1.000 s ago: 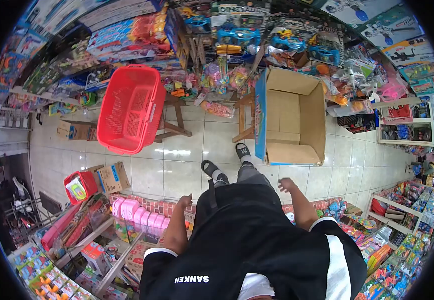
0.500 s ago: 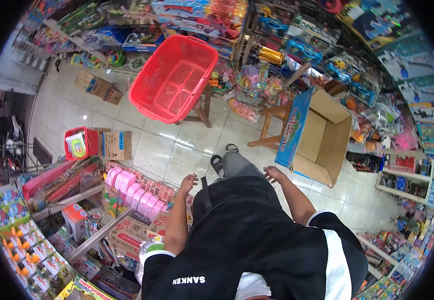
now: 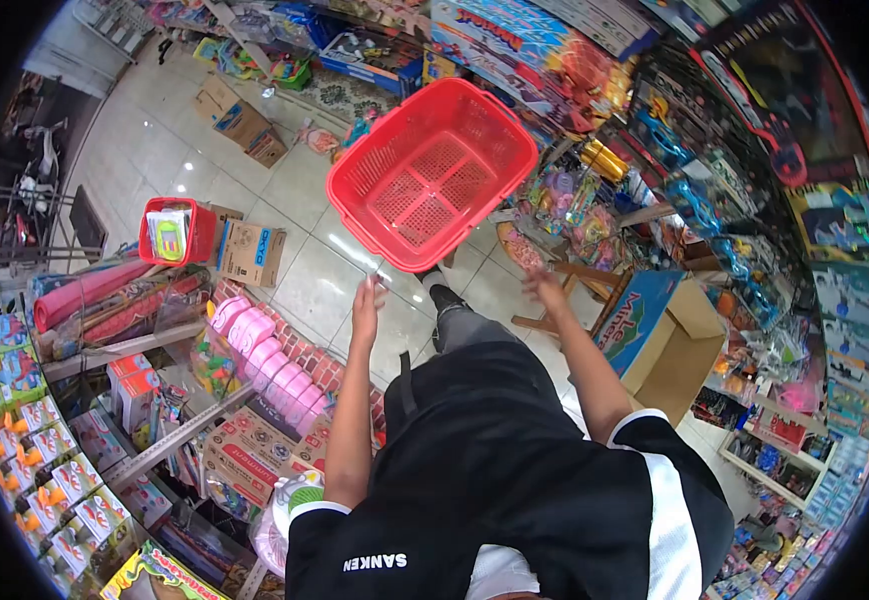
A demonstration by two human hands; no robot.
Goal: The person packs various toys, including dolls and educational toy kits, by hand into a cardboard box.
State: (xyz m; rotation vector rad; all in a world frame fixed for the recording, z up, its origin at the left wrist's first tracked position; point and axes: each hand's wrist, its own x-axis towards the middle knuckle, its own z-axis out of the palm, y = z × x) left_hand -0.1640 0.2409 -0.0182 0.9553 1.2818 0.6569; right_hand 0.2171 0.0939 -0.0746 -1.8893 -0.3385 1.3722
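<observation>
A large red plastic basket [image 3: 500, 185] with a perforated bottom stands raised in front of me, its inside bare. My left hand [image 3: 369, 298] is held out below the basket's near left corner, fingers apart, touching nothing. To the right, my right hand [image 3: 545, 288] is stretched out below the basket's right side, also with spread fingers and nothing in it. An open cardboard box [image 3: 670, 345] with a blue side rests on a wooden stool [image 3: 595, 280] just right of my right hand.
A small red bin [image 3: 177, 232] and a brown carton [image 3: 252, 254] stand on the tiled floor [image 3: 305, 265] at left. Pink packages [image 3: 275, 360] line the left shelf. Packaged toys fill the shelves around. Another opened carton [image 3: 240, 122] lies farther off.
Both hands have risen and reached forward towards the red basket. My view has shifted, and the basket now appears nearer and farther right. One foot has stepped forward.
</observation>
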